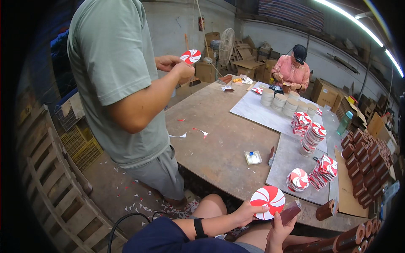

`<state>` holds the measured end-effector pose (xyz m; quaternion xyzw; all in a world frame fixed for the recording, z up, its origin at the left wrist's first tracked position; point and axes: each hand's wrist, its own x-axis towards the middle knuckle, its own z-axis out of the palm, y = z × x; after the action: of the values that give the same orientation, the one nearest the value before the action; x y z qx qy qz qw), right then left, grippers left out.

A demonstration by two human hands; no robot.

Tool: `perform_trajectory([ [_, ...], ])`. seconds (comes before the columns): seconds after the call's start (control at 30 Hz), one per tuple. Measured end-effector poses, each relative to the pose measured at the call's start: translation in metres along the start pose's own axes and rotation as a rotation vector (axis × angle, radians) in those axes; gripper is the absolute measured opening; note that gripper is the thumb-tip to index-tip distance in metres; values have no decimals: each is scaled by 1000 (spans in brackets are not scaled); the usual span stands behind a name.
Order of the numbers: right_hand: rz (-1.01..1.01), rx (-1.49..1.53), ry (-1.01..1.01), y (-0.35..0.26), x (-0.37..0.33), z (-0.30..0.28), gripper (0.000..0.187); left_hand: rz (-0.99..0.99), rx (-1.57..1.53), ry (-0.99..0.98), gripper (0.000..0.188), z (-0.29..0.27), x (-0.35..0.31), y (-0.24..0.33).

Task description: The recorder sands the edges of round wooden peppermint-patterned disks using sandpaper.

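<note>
Navy clothing [160, 239] and a black wristband [199, 228] sit nearest the camera. Left hand [246, 213]: pinching the lower left rim of a red-and-white swirl disc [269, 199], patterned face toward the camera, held by the near edge of the surface [219, 160]. Right hand [281, 232]: closed on a reddish-brown piece [292, 211], tilted, just beside the disc; contact between the two cannot be told. Brown tubes [349, 243] lie piled at lower right. One loose tube [325, 211] rests on the near part of the surface. Beyond, swirl-topped stacks [298, 179] stand on a grey board [278, 173]. Left of these: a small square tray [253, 158], white contents, blue item. At left, a standing co-worker [118, 80] in grey-green holds a similar disc [191, 56]. Farther off stand pale round stacks [278, 103] and a green bottle [345, 122]. At the far end, a person in pink [290, 69] bends over an object too small to identify. A fan [226, 45] stands to the left.
</note>
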<state>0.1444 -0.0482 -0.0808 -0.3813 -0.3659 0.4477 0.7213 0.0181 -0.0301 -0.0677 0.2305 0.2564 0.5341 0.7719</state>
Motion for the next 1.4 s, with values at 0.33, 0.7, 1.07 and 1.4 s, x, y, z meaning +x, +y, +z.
perform_trajectory([
  [0.33,31,-15,-42,-8,0,3,47,13,22,-35,37,1,-1,5],
  [0.7,-166,-186,-113,-19,8,-18,36,-70,-89,57,36,-2,5,16],
  [1.07,-703,-784,-336,-69,29,9,43,-70,-156,29,32,7,5,37],
  [1.4,-532,-907,-269,-23,10,-7,49,-68,-151,6,32,0,-3,33],
])
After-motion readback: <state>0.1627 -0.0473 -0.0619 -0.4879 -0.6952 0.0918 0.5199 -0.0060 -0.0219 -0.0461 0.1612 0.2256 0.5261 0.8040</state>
